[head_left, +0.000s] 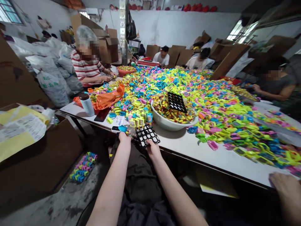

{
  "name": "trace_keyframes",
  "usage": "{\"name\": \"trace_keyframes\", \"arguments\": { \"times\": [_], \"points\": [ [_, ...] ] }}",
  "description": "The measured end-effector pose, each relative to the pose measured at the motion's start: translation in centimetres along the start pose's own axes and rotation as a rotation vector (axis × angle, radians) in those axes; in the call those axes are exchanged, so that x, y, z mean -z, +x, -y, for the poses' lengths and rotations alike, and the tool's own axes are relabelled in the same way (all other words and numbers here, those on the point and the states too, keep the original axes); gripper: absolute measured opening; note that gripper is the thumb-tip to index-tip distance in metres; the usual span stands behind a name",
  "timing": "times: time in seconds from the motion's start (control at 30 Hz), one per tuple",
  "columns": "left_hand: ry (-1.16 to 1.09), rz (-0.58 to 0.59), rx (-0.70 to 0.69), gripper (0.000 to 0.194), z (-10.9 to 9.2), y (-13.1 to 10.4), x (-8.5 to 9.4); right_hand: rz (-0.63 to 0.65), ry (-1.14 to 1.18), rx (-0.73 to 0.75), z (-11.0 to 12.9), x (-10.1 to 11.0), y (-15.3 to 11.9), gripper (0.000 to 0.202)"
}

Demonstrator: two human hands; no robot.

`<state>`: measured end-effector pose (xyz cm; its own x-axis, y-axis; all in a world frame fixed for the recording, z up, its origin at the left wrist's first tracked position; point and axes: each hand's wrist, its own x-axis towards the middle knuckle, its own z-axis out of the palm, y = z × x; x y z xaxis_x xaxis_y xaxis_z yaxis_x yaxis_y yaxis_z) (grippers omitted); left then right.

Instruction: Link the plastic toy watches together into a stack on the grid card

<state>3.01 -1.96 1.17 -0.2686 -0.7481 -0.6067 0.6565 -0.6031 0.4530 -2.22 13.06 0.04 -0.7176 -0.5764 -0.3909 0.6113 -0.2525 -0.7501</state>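
Note:
My left hand (124,138) is closed at the table's front edge, gripping a blue plastic toy watch (122,128). Small coloured bits show beside its fingertips, too small to name. My right hand (153,148) pinches the near edge of a black plastic grid tray (147,135) with rows of openings, tilted over the table edge. Just beyond the tray stands a small cluster of yellow-green toy watches (136,120). A white basin (168,125) full of small red and yellow pieces sits past my right hand, with a second black grid tray (176,102) lying on top.
Toy watches in many colours (218,106) cover the table (188,142). To the left are a tumbler (87,105), a dark phone (102,115) and an orange bag (109,98). Several people sit around; another person's hand (285,183) is at right. A cardboard box (35,166) stands left.

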Motion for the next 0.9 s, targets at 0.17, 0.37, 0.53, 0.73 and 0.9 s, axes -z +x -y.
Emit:
{"name": "trace_keyframes", "arguments": {
  "times": [0.17, 0.37, 0.53, 0.73, 0.9],
  "points": [
    [0.000, -0.030, -0.002, 0.014, 0.3, -0.5, 0.4, 0.023, 0.117, -0.132, -1.9, 2.4, -0.5, 0.032],
    [-0.026, -0.037, -0.025, 0.018, 0.7, -0.9, 0.0, -0.039, 0.118, -0.084, -2.1, 3.0, 0.3, 0.030],
    [-0.027, 0.061, -0.068, 0.010, 1.2, -1.2, -0.4, -0.161, -0.192, -0.147, -1.6, 3.5, 1.2, 0.025],
    [-0.017, 0.163, -0.170, 0.014, 2.2, -1.9, -0.8, -0.206, -0.219, -0.228, -1.3, 4.5, 2.1, 0.027],
    [0.050, 0.275, -0.196, 0.014, 2.6, -2.9, -0.3, -0.173, -0.002, -0.201, -0.7, 5.2, 2.1, 0.019]
  ]
}}
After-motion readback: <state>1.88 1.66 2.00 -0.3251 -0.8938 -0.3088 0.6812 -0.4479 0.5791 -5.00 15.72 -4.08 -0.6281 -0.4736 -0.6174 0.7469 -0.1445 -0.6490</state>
